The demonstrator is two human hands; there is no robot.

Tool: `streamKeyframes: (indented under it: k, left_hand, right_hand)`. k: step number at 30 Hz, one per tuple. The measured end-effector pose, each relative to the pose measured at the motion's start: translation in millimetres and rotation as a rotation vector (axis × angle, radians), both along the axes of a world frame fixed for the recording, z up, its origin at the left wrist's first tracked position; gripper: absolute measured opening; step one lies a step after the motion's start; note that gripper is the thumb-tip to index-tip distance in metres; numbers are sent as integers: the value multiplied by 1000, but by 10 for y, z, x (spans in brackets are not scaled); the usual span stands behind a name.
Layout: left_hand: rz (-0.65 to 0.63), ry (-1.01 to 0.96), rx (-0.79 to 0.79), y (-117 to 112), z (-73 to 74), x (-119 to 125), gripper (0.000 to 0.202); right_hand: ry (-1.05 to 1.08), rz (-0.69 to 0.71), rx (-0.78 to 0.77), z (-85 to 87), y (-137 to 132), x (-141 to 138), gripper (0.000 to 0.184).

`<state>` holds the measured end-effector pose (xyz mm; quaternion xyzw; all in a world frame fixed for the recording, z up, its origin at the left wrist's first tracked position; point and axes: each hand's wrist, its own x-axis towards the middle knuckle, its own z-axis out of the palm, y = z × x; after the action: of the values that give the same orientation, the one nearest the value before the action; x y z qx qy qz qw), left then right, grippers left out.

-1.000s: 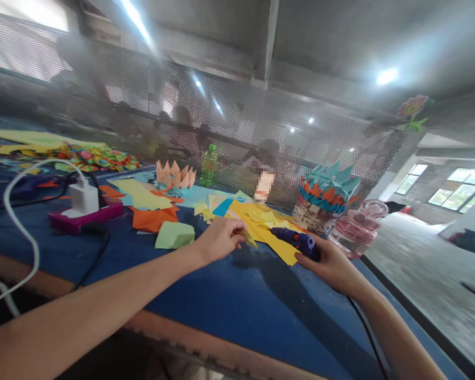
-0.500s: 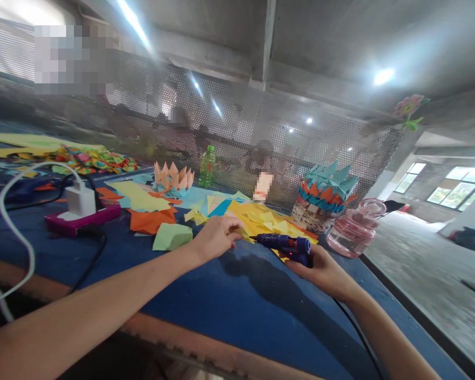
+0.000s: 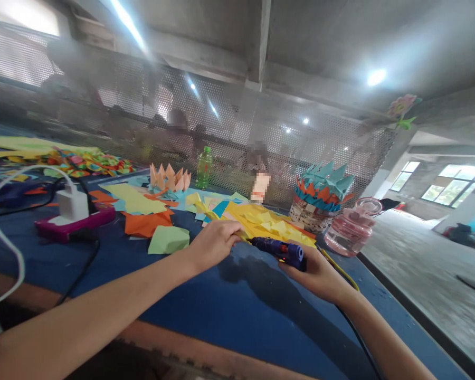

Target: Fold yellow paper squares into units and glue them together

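My right hand (image 3: 319, 273) is closed around a purple glue gun (image 3: 279, 248) whose nozzle points left. The nozzle meets a small folded yellow paper piece (image 3: 242, 236) that my left hand (image 3: 214, 243) pinches just above the blue table (image 3: 237, 311). Behind both hands lies a heap of folded yellow papers (image 3: 267, 221). The glue gun's black cord runs back under my right forearm.
A pale green folded paper (image 3: 168, 240), orange paper (image 3: 142, 222) and a peach paper crown (image 3: 169, 178) lie to the left. A white charger (image 3: 72, 205) sits on a magenta power strip (image 3: 73, 226). A paper-topped basket (image 3: 320, 203), pink glass jar (image 3: 352, 228) and green bottle (image 3: 203, 168) stand behind.
My right hand has swung the glue gun leftward until its nozzle reaches the yellow piece in my left hand. The left hand has hardly moved.
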<state>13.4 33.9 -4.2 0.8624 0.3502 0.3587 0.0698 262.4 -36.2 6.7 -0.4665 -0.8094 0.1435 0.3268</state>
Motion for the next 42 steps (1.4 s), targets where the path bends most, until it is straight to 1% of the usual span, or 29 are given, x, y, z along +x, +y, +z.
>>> streamKeyframes:
  k: [4, 7, 12, 18, 27, 34, 42]
  left_hand:
    - [-12, 34, 88, 6, -30, 1, 16]
    - [-28, 52, 144, 7, -44, -8, 16]
    - [-40, 74, 225, 4, -61, -21, 18]
    - [-41, 109, 325, 3, -92, -21, 20]
    - [-28, 130, 466, -29, -88, -22, 26]
    - [-19, 115, 536, -40, -57, -30, 28]
    - [-23, 98, 569, -34, -48, -43, 28]
  right_hand:
    - [-50, 8, 45, 9, -13, -15, 19]
    - [-38, 25, 28, 11, -10, -15, 21]
    - [-31, 13, 7, 13, -6, -16, 22]
    - [13, 17, -26, -50, -3, 1, 23]
    - [12, -13, 17, -58, 4, -3, 26]
    - [27, -28, 9, -42, -8, -21, 30]
    - [34, -22, 20, -31, -13, -23, 30]
